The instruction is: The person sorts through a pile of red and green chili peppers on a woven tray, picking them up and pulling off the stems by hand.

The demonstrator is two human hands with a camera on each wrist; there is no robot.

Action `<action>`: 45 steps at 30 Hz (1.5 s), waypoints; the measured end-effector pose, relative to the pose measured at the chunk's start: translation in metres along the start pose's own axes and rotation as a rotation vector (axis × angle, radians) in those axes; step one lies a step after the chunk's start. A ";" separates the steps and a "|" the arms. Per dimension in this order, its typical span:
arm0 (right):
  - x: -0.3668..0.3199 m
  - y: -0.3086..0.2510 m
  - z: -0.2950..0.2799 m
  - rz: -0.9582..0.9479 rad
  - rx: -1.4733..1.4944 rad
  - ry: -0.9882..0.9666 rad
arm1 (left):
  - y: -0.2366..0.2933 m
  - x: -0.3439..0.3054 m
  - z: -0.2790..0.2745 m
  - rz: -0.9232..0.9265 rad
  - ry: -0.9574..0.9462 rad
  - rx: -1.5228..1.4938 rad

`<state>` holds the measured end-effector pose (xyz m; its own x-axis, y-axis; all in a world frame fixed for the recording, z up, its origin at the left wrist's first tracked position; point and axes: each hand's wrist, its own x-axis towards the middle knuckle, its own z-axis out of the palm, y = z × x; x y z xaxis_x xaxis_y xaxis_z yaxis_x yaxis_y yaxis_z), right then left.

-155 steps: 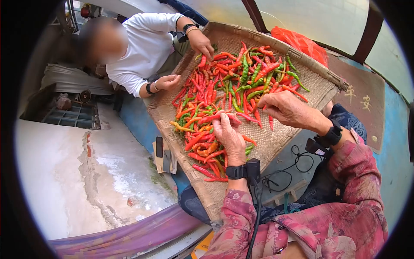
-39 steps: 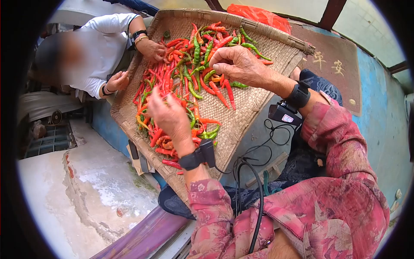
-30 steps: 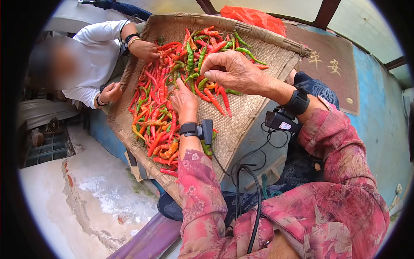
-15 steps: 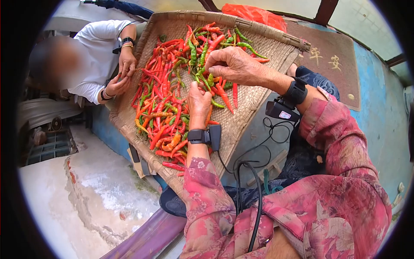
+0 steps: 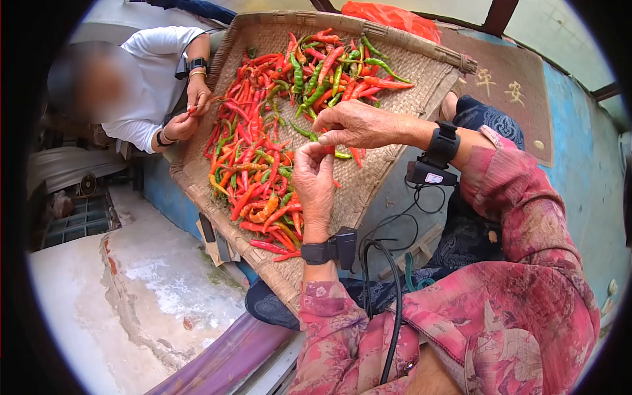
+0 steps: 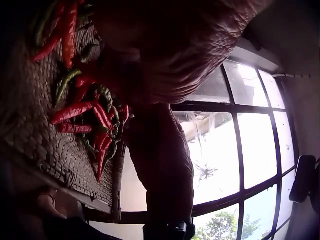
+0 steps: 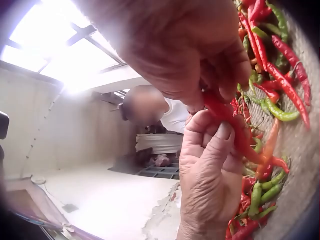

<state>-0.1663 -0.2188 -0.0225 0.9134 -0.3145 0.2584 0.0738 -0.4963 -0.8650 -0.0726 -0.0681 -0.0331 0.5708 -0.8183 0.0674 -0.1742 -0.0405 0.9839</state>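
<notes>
Both hands meet over a woven bamboo tray (image 5: 375, 187) piled with red and green chili peppers (image 5: 253, 164). The left hand (image 5: 313, 187) grips a red chili pepper (image 7: 235, 132) between thumb and curled fingers, as the right wrist view shows. At the pepper's upper end, the fingertips of the right hand (image 5: 365, 125) pinch its stem end. In the left wrist view, the left hand (image 6: 180, 60) is dark and covers the pepper, with peppers (image 6: 75, 112) lying on the weave beyond.
Across the tray a person in a white top holds both hands (image 5: 187, 115) together at the rim. A red plastic bag (image 5: 388, 20) lies behind the far edge. Black cables (image 5: 395, 289) hang beside the near edge, by a brown mat (image 5: 507, 105).
The left hand has gone from the pile's middle toward the right hand, now holding a red chili pepper. The other person has brought their two hands together.
</notes>
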 end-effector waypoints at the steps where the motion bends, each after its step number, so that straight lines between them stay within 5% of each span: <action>1: 0.002 0.002 -0.002 -0.003 -0.016 -0.035 | -0.001 -0.002 0.003 -0.002 -0.001 0.000; 9: 0.003 -0.002 -0.007 -0.004 0.027 0.047 | 0.010 -0.001 -0.011 0.129 0.071 0.315; 13: 0.002 -0.002 -0.021 0.051 0.040 0.169 | 0.021 0.010 -0.064 0.206 0.557 0.603; 15: 0.001 -0.005 -0.025 0.042 0.052 0.221 | 0.028 0.012 -0.080 0.371 0.709 1.076; 17: 0.003 -0.003 -0.025 0.030 0.020 0.226 | 0.030 0.016 -0.070 0.414 0.693 1.106; 21: 0.004 -0.005 -0.025 -0.015 -0.083 0.213 | 0.006 0.027 -0.020 0.183 -0.051 0.998; 27: 0.002 -0.005 -0.024 -0.076 -0.029 0.167 | -0.034 0.037 -0.004 0.042 -0.054 1.129; 29: 0.002 -0.006 -0.024 -0.095 -0.034 0.166 | -0.035 0.035 -0.014 0.148 -0.053 1.108; 31: 0.002 -0.008 -0.025 -0.090 -0.067 0.169 | -0.023 0.032 -0.021 0.044 0.042 0.758; 35: 0.000 -0.004 -0.023 -0.100 -0.090 0.172 | 0.024 0.032 -0.049 0.242 0.425 0.764; 38: -0.002 -0.002 -0.022 -0.094 -0.140 0.125 | 0.043 0.036 -0.088 0.197 0.682 0.672; 42: 0.002 0.000 -0.021 -0.135 -0.163 0.138 | 0.030 0.033 -0.116 0.265 0.976 1.051; 44: 0.002 -0.005 -0.022 -0.127 -0.166 0.130 | 0.038 0.028 -0.099 0.650 1.090 1.529; 45: 0.003 -0.005 -0.022 -0.122 -0.168 0.126 | 0.038 0.027 -0.087 0.645 1.087 1.526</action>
<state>-0.1723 -0.2349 -0.0082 0.8437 -0.3373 0.4175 0.1035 -0.6610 -0.7432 0.0060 -0.0417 0.0205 0.2130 -0.3011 0.9295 -0.6035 -0.7887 -0.1171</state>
